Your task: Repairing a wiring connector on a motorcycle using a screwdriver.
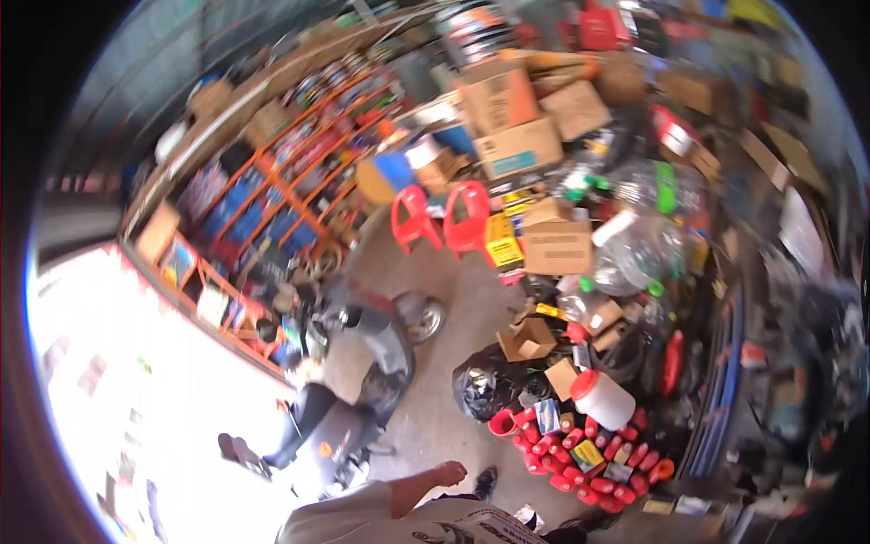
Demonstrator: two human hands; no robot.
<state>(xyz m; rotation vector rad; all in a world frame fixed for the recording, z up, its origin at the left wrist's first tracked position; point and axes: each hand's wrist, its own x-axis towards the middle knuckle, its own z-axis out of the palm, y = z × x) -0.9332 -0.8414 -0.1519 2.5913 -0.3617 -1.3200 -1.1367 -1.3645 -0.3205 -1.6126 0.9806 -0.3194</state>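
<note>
Red bottles (572, 440) already sit bunched by the floor's (430, 433) right edge, apart from the left hand (449, 473), whose grip I can't tell is open or full.

Lettering is blurred and cannot be read with certainty. Print-like markings stand on the white short-sleeved fabric shirt (399, 524), the brown rectangular cardboard box with a teal panel (521, 143), the brown cardboard carton in front of it (557, 247), and the yellow-and-black box (501, 239).
</note>
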